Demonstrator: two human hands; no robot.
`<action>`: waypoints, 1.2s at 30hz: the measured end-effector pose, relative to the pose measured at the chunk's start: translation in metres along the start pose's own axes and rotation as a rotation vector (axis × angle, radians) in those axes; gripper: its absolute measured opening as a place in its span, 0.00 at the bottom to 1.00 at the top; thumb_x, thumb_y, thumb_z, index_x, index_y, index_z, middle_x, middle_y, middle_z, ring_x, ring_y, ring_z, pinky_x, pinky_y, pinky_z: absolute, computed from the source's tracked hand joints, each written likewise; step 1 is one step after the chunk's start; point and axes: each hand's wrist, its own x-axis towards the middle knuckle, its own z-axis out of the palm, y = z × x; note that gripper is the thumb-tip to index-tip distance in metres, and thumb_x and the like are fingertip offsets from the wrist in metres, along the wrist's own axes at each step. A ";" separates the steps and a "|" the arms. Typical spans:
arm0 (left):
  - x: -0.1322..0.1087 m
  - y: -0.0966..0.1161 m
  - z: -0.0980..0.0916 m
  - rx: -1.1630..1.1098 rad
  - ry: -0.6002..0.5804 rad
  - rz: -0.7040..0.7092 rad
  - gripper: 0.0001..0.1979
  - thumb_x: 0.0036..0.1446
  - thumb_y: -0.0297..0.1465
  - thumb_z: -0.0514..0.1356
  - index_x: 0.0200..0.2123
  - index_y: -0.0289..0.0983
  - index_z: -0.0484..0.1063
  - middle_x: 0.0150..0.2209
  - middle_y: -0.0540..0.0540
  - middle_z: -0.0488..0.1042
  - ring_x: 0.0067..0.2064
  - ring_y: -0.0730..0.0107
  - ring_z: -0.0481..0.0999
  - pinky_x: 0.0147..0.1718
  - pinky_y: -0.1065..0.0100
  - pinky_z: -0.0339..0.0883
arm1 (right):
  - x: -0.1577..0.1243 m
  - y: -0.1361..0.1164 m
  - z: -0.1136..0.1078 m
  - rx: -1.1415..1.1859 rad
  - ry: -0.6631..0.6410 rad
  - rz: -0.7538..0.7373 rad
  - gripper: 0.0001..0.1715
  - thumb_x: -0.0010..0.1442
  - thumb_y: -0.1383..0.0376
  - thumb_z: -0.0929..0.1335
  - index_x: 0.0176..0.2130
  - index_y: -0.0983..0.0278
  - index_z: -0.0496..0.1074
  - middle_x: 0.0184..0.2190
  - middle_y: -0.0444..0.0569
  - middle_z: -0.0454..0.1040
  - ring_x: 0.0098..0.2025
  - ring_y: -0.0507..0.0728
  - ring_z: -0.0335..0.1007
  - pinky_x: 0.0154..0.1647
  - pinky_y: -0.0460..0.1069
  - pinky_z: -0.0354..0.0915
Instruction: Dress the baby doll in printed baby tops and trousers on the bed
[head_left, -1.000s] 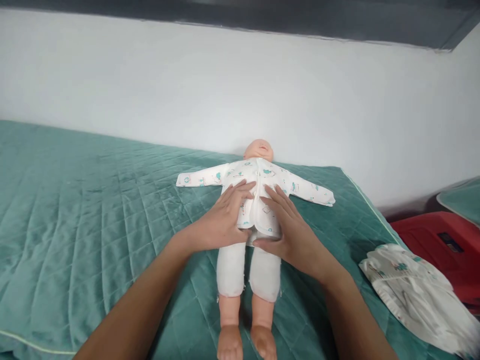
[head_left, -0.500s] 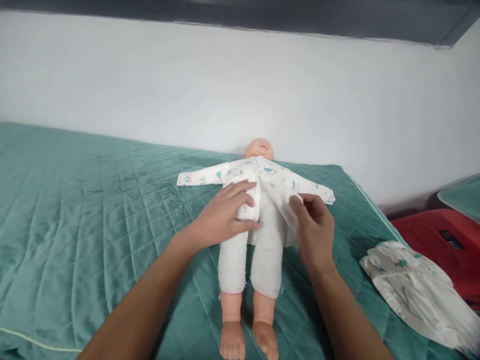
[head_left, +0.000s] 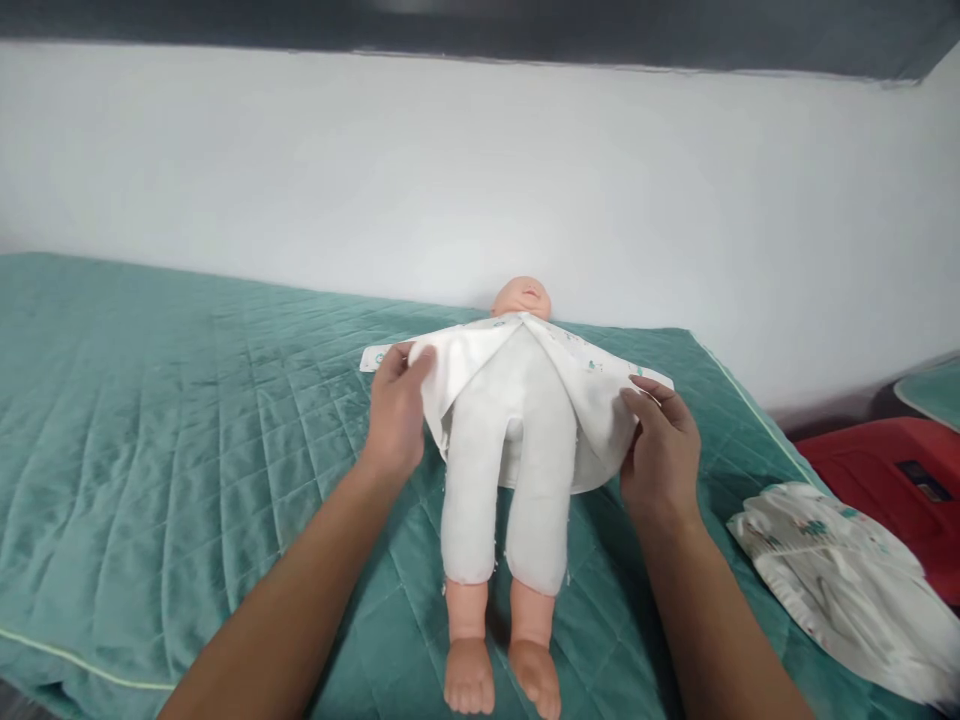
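A baby doll (head_left: 517, 400) with a white cloth body lies on its back, feet toward me. Its printed white shirt (head_left: 469, 365) is spread apart below the neck, baring the torso and legs. My left hand (head_left: 397, 405) pinches the front flap on the left side, near the sleeve. On the right side, my right hand (head_left: 660, 440) grips the other flap between thumb and fingers. The doll's upper face is not visible.
A green quilted cover (head_left: 187, 450) lies under the doll, against a white wall (head_left: 450, 180). Crumpled white printed clothing (head_left: 847, 590) rests at the right, beside a red case (head_left: 892, 480).
My left hand has taken hold of the left flap and drawn it outward to the left. My right hand has moved right with its flap, so the shirt front is wider apart.
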 end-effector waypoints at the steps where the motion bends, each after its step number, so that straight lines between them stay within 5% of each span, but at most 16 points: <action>1: 0.005 -0.002 -0.003 -0.095 0.065 -0.056 0.06 0.56 0.33 0.63 0.33 0.39 0.69 0.32 0.51 0.72 0.34 0.72 0.73 0.33 0.69 0.67 | -0.001 0.000 0.000 -0.001 -0.019 0.003 0.20 0.44 0.64 0.75 0.40 0.61 0.75 0.32 0.40 0.70 0.32 0.49 0.65 0.31 0.44 0.61; 6: 0.024 -0.011 -0.013 -0.255 0.282 -0.174 0.09 0.50 0.22 0.60 0.35 0.37 0.67 0.36 0.50 0.72 0.36 0.75 0.73 0.36 0.71 0.69 | 0.003 -0.004 -0.005 0.040 -0.001 -0.001 0.23 0.42 0.67 0.74 0.42 0.61 0.77 0.32 0.40 0.70 0.33 0.48 0.66 0.31 0.43 0.61; 10: 0.022 -0.010 -0.013 -0.018 0.332 0.013 0.11 0.52 0.24 0.61 0.40 0.40 0.68 0.48 0.47 0.72 0.49 0.69 0.74 0.51 0.64 0.69 | 0.011 -0.005 -0.011 0.009 0.034 0.005 0.23 0.42 0.65 0.72 0.42 0.61 0.77 0.34 0.42 0.73 0.35 0.51 0.68 0.29 0.45 0.62; 14: 0.010 -0.008 -0.006 0.304 0.141 0.273 0.10 0.57 0.30 0.61 0.43 0.42 0.71 0.51 0.47 0.73 0.57 0.64 0.71 0.60 0.60 0.64 | 0.017 0.002 -0.016 -0.079 0.074 0.007 0.21 0.44 0.63 0.70 0.42 0.60 0.76 0.38 0.44 0.74 0.36 0.53 0.69 0.29 0.45 0.62; 20: 0.006 -0.018 0.001 0.481 -0.202 0.163 0.18 0.58 0.37 0.62 0.52 0.41 0.69 0.57 0.44 0.71 0.57 0.60 0.72 0.58 0.57 0.65 | 0.013 0.012 -0.014 -0.454 0.029 -0.299 0.25 0.51 0.59 0.73 0.49 0.60 0.74 0.52 0.50 0.73 0.54 0.60 0.69 0.53 0.57 0.65; 25: 0.015 -0.026 -0.003 0.639 -0.234 0.243 0.13 0.61 0.40 0.58 0.44 0.39 0.70 0.48 0.44 0.74 0.51 0.63 0.73 0.53 0.61 0.65 | 0.001 0.020 -0.005 -0.639 -0.305 -0.403 0.24 0.58 0.52 0.70 0.50 0.62 0.73 0.50 0.53 0.76 0.53 0.61 0.70 0.56 0.60 0.64; 31: 0.018 -0.023 -0.005 0.723 -0.176 0.252 0.10 0.62 0.38 0.56 0.32 0.39 0.68 0.33 0.51 0.73 0.37 0.68 0.70 0.40 0.66 0.63 | 0.004 0.021 -0.005 -0.803 -0.316 -0.388 0.18 0.60 0.55 0.68 0.44 0.63 0.76 0.40 0.52 0.78 0.42 0.60 0.72 0.48 0.57 0.65; 36: 0.022 -0.017 -0.012 0.722 0.009 0.260 0.07 0.59 0.36 0.57 0.32 0.40 0.67 0.29 0.52 0.70 0.34 0.67 0.69 0.35 0.67 0.61 | 0.007 0.013 -0.010 -0.799 -0.262 -0.313 0.15 0.59 0.55 0.68 0.40 0.62 0.77 0.34 0.48 0.78 0.34 0.57 0.71 0.40 0.53 0.65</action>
